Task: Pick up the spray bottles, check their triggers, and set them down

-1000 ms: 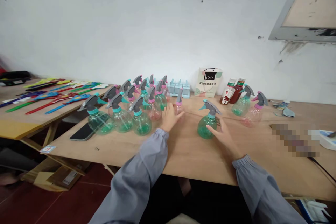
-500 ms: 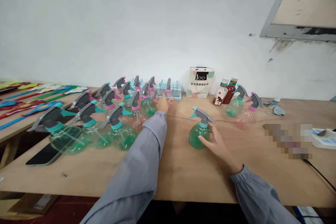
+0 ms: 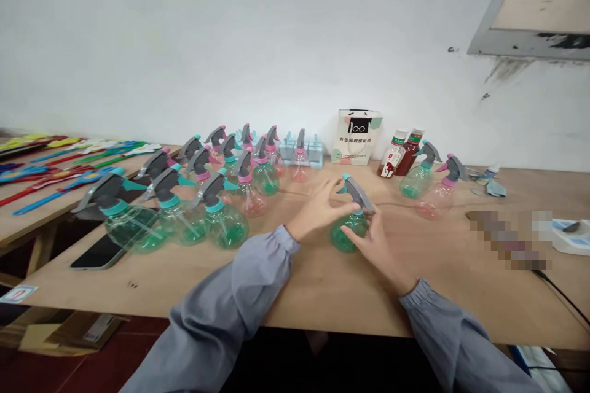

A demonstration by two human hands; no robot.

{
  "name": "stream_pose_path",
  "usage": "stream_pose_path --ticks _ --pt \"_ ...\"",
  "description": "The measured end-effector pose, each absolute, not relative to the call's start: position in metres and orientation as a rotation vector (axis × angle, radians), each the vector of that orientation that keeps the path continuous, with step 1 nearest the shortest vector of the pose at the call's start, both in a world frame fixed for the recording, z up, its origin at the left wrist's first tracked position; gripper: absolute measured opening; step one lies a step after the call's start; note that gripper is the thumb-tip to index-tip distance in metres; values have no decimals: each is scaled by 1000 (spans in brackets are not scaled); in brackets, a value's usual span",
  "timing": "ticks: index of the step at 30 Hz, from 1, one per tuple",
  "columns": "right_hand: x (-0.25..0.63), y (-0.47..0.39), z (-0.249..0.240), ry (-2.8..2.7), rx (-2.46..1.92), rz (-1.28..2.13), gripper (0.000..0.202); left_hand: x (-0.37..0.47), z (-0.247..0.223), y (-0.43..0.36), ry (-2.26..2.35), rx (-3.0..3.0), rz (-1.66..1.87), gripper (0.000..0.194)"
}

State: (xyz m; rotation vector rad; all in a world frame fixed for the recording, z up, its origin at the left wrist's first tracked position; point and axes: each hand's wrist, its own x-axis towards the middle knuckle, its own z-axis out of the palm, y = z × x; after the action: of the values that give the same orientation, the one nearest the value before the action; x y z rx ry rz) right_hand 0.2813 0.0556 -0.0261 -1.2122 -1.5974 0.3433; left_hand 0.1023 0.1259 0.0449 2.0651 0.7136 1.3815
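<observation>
A green spray bottle [image 3: 341,242] with a grey and teal trigger head stands upright in front of me. My right hand [image 3: 374,244] grips its right side, thumb across the front and fingers behind. From the left, my left hand [image 3: 319,207] reaches to the bottle's neck with fingers apart; whether it touches is hard to tell. Left of my hands stands a group of several green and pink spray bottles [image 3: 227,226]. A pink spray bottle [image 3: 300,172] stands behind my left hand, by a light blue rack [image 3: 315,153].
Right of centre stand a green spray bottle [image 3: 415,182], a pink spray bottle [image 3: 434,201] and two drink bottles [image 3: 391,159]. A paper bag [image 3: 357,141] leans near the wall. A phone [image 3: 98,253] lies at left, a white tray [image 3: 571,244] and a cable [image 3: 560,295] at right.
My left hand has come back from the pink spray bottle near the rack to the green one at my right hand. My right hand stays on that bottle. The view has shifted slightly.
</observation>
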Motion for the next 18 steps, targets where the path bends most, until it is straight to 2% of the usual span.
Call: stream_pose_path --ticks 2,3,7,9,13,14,16,18 --pt "273 55 -20 -1650 -1239 275 66 114 44 106 779 2046 1313 77" --pt "269 54 -18 -1698 -1237 246 64 118 42 101 816 1991 1310 79" --pt "268 47 -7 -1926 -1161 195 75 120 36 101 820 1677 1360 65" --pt "284 45 -1 -1966 -1156 165 70 111 37 104 791 1588 1380 56" --pt "353 55 12 -1441 -1256 -127 53 86 45 100 701 1525 1404 40" --pt "376 61 15 -1235 -1275 -252 57 81 47 98 683 1524 1410 37" --pt "422 78 19 -965 -1359 -479 79 73 50 95 663 1528 1416 33" --pt "464 96 18 -849 -1463 -575 95 69 51 93 649 1532 1392 30"
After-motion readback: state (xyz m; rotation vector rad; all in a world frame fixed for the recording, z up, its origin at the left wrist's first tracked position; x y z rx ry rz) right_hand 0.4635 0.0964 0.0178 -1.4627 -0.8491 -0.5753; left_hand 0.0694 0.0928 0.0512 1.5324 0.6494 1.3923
